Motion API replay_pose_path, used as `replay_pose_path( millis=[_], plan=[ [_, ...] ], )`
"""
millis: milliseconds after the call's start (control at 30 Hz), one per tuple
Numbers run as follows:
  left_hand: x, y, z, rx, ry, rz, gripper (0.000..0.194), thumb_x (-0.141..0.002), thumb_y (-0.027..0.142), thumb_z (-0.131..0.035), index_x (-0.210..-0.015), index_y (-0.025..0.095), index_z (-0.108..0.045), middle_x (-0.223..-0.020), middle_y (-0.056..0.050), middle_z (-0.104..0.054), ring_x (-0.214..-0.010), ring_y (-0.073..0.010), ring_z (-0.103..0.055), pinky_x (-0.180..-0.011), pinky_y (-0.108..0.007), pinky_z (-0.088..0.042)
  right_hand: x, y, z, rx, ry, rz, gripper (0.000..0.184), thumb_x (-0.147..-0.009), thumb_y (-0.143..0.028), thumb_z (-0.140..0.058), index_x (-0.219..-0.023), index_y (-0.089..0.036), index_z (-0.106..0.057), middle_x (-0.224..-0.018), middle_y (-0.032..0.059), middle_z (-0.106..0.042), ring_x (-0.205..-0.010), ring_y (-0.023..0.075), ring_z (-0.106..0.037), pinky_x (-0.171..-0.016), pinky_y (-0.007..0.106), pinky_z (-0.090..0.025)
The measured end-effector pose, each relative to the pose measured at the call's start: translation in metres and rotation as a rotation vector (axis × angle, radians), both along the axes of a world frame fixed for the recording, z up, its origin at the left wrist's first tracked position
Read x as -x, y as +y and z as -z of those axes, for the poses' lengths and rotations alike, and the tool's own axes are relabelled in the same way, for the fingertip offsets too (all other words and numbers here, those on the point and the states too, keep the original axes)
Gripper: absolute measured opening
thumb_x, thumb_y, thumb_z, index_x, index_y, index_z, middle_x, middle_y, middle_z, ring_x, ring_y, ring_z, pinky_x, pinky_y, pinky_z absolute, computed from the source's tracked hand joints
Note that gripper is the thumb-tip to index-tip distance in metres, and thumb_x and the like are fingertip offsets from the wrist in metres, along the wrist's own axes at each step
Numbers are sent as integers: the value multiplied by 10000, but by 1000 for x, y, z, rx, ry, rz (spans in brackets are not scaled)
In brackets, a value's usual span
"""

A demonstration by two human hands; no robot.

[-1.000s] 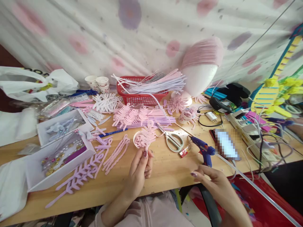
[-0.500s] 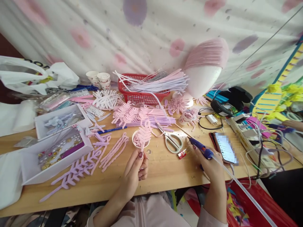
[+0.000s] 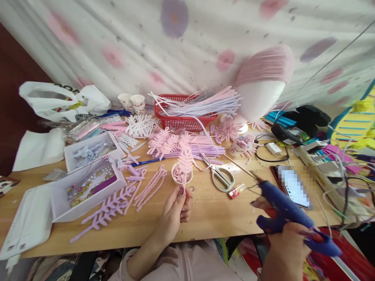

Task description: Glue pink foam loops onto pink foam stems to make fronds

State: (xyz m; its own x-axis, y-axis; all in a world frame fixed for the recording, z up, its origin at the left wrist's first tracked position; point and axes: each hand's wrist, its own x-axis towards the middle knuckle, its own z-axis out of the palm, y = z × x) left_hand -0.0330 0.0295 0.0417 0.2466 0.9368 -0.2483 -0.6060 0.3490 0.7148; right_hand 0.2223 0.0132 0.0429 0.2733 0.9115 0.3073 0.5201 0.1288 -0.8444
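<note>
left grip (image 3: 175,207) pinched the pink leaf (image 3: 185,160), long axis pointing straight outward; well rightward, right grip (image 3: 287,246) clasped the glue gun (image 3: 290,210), nozzle (image 3: 260,180) angled outward-left!

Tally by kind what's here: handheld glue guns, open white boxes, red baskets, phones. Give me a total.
Handheld glue gun: 1
Open white boxes: 2
Red basket: 1
Phone: 1
Total: 5

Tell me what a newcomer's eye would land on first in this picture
Probably the blue glue gun in the right hand, large at the lower right. Next might come the pink-topped white form at the back of the table, before the flowered curtain, and the red basket to its left, heaped with pale stems.
</note>
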Motion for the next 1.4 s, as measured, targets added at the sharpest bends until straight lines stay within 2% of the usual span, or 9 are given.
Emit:
replay_pose_path(
  millis=[67,133,200,300,667,867,1400],
  plan=[
    [2,-1,-1,20,27,-9,510,-769,664,-687,-745,202,-473,-521,125,-264,-422,-38,-134,-384,-149,-140,28,7,-10,-81,42,-157,737,-796,-863,-365,-700,-223,-717,-766,113,-690,-717,302,-654,-651,453,-523],
    [4,-2,-1,31,52,-13,524,-757,682,-685,-739,203,-472,-518,126,-257,-421,-40,-131,-382,-153,-138,54,14,-21,-98,52,-323,714,-812,-845,-389,-750,-217,-722,-770,98,-670,-772,292,-648,-644,412,-492],
    [6,-4,0,43,74,-8,533,-752,698,-676,-741,205,-473,-519,127,-253,-422,-41,-127,-383,-155,-139,74,20,-29,-86,44,-416,702,-829,-832,-381,-717,-210,-688,-713,69,-618,-677,240,-599,-599,373,-441],
    [6,-6,3,50,87,4,537,-762,707,-656,-740,206,-464,-524,128,-247,-421,-39,-116,-382,-157,-137,88,23,-33,-69,11,-491,698,-836,-826,-382,-667,-202,-646,-666,51,-568,-652,219,-548,-587,354,-391],
    [-3,-6,4,47,89,53,566,-755,750,-619,-743,214,-438,-537,128,-235,-421,-37,-103,-386,-174,-114,85,19,-29,-76,-29,-427,692,-865,-800,-363,-621,-197,-598,-627,38,-531,-595,195,-508,-549,334,-338],
    [-3,-4,-1,64,89,56,610,-691,781,-651,-720,216,-424,-526,131,-229,-418,-34,-91,-384,-176,-103,86,22,-29,-98,-43,-424,685,-860,-800,-374,-603,-201,-586,-605,32,-519,-576,190,-494,-547,330,-337],
    [-2,-4,3,40,77,71,547,-775,731,-617,-751,214,-440,-544,126,-229,-424,-37,-97,-394,-184,-104,85,22,-28,-104,-58,-428,646,-869,-784,-388,-604,-213,-534,-601,21,-498,-573,187,-470,-549,329,-324]
  ],
)
